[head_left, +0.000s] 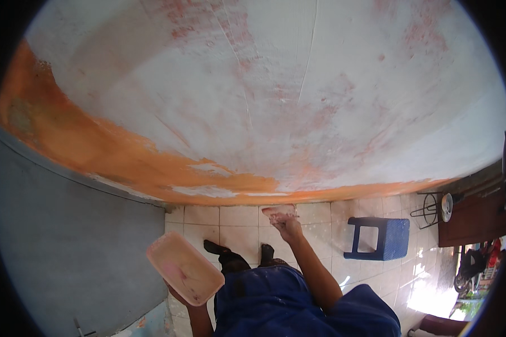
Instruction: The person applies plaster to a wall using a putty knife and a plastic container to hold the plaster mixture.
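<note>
In my left hand (181, 296) is a shallow, pale pink rectangular plastic tub (177, 254), tilted so that its inside shows, with pinkish smears on the bottom. The fingers under the tub are mostly hidden. My right hand (289, 230) is closed on a flat scraper (279, 213), its blade coated with whitish-pink putty. That blade is held low, close to the foot of the wall (275, 112). White filler with reddish patches covers most of the wall, while bare orange paint shows along its lower and left parts.
A blue plastic stool (392, 238) stands on the tiled floor (202, 216) to my right. Beyond it are a wire stand (427, 212) with a metal bowl (446, 208) and a brown cabinet (461, 224). A grey door (67, 236) borders the left side. A motorcycle (469, 269) is visible far right.
</note>
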`<state>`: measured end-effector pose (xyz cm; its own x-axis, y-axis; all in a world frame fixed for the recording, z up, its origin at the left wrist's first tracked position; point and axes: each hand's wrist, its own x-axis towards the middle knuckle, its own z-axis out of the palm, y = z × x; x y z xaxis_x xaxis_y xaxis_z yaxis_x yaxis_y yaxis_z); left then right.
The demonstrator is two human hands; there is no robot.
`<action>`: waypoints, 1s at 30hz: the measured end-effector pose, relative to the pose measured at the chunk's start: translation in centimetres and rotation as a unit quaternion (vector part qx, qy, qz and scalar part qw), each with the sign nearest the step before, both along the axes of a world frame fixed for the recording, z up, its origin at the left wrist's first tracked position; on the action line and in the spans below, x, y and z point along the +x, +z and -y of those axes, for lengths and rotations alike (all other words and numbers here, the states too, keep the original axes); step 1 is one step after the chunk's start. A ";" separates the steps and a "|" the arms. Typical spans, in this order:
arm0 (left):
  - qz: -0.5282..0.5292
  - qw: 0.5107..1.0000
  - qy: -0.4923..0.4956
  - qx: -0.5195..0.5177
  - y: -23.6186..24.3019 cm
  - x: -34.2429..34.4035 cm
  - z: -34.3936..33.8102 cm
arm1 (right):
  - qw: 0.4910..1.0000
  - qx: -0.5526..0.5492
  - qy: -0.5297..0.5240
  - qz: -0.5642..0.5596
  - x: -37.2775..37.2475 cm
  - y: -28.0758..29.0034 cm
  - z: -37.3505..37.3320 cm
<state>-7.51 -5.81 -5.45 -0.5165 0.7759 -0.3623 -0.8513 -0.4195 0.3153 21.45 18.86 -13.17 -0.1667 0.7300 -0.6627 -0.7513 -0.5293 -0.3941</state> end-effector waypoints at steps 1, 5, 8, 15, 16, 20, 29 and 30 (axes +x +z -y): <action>0.008 1.000 -0.011 0.010 0.2 0.1 -0.1 | 1.000 -0.004 -0.011 -0.024 0.0 -2.7 -1.4; -0.019 0.999 -0.033 -0.002 1.2 1.1 -2.1 | 0.928 0.265 0.081 0.248 1.7 -10.4 -7.7; -0.051 0.998 0.017 -0.026 -0.2 0.3 0.7 | 0.997 0.050 -0.034 0.046 -2.6 -1.8 -9.6; -0.089 0.995 0.018 -0.047 1.4 0.6 0.3 | 0.986 0.093 -0.049 0.132 -2.4 6.1 -9.2; -0.096 0.994 0.019 -0.051 1.7 0.6 0.2 | 0.986 0.084 -0.055 0.136 -2.5 7.4 -9.1; -0.318 0.938 -0.005 -0.138 3.9 1.5 -0.7 | 0.975 0.146 -0.020 0.165 -1.3 11.5 -7.4; -0.515 0.811 -0.070 -0.268 -3.0 -1.8 2.8 | 0.994 0.036 0.024 0.102 1.3 8.1 3.2; -0.615 0.718 -0.083 -0.315 -3.5 -1.8 3.5 | 0.993 0.021 0.044 0.112 1.6 5.4 3.7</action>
<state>-9.35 -9.27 -9.00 -0.6662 0.7456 -0.0174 0.2117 0.2114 0.9542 23.05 15.14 -7.75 -0.0837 0.7473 -0.6592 -0.5936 -0.5687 -0.5693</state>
